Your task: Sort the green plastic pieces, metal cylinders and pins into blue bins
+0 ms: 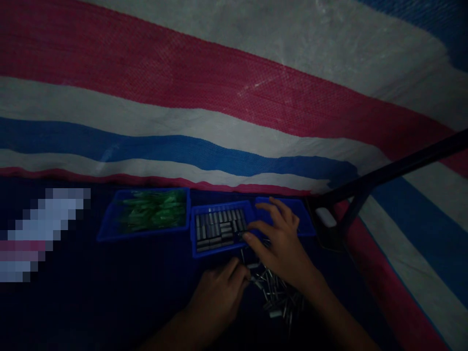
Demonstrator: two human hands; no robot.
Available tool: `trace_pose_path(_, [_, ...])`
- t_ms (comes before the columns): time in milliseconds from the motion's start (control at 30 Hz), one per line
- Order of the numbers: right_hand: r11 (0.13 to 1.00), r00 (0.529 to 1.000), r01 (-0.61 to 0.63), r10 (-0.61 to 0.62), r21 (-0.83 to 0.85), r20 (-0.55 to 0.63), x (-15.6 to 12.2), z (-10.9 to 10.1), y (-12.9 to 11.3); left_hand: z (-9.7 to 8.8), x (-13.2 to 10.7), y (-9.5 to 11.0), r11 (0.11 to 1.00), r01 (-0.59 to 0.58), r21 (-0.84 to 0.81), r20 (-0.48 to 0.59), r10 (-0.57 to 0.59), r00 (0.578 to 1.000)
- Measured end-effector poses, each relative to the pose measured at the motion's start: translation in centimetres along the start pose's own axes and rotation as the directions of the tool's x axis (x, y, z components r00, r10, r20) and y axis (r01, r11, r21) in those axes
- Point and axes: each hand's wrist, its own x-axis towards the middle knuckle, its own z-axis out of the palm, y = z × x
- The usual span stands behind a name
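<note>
striped sheeting [204,83] behind a dark table [102,297], everything presumably set within easy reach.
middle tray [214,252] holds metal cylinders [225,230] in rows; right hand [281,239], fingers apart, hangs at its edge, hiding part of the right tray [307,219]; left hand [221,287], fingers pinched together, on what is too dark to tell, sits beside loose metal pins [272,287].

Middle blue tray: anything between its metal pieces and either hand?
Nothing visible blocks the right hand; its thumb and index fingertips are at the right end of the metal pieces. For the left hand, the near rim of the middle blue tray stands between. Too dark to tell contact.
</note>
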Motion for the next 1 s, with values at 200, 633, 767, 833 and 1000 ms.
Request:
trace_pose_path(200, [0.989,0.968,0.129,-0.108,-0.079,0.228,-0.2,-0.4,0.3,0.1,0.1,0.0,1.0,-0.013,-0.014,-0.001,0.013,1.0])
trace_pose_path(633, [0.987,0.972,0.132,-0.11,-0.094,0.206,0.4,-0.4,0.4,-0.3,0.1,-0.1,0.992,0.052,-0.118,0.035,-0.048,0.998])
trace_pose_path(767, [0.983,0.966,0.177,-0.163,-0.055,0.203,0.5,0.5,0.2,-0.4,0.1,0.0,0.992,0.051,-0.112,0.035,-0.048,0.998])
trace_pose_path(833, [0.983,0.966,0.182,-0.172,-0.038,0.195,0.6,0.8,0.1,-0.4,0.0,0.0,0.992,0.049,-0.113,0.034,-0.045,0.998])
trace_pose_path(1000, [0.985,0.965,0.174,-0.173,0.012,0.199,0.7,0.9,0.3,-0.3,0.0,0.0,0.991,0.025,-0.131,0.003,-0.025,1.0])
